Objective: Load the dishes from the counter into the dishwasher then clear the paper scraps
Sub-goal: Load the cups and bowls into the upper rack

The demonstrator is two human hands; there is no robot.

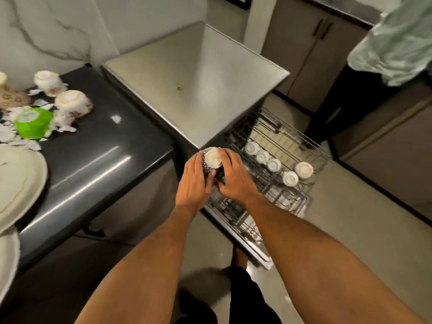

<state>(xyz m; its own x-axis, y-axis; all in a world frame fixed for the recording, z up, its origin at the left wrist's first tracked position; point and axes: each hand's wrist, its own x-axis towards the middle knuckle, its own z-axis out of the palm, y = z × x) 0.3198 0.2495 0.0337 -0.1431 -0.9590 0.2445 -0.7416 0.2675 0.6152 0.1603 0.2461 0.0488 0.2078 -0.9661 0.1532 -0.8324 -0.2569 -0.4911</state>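
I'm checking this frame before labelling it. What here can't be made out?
Head view only:
- Patterned cup: lower part hidden by both hands.
- Plates: cut off by the left edge.
- Lower rack: contents blurred, behind the right hand.
- Paper scraps: too blurred to count.

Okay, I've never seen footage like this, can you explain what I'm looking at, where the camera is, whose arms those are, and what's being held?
There is one picture, from a camera worn on a person's head, looking down at their own arms. Both hands, left and right, hold an upside-down patterned bowl over the pulled-out dishwasher rack, where five white cups already sit upside down. On the dark counter at left lie a green bowl, other overturned bowls, paper scraps and plates. Another person stands at top right.
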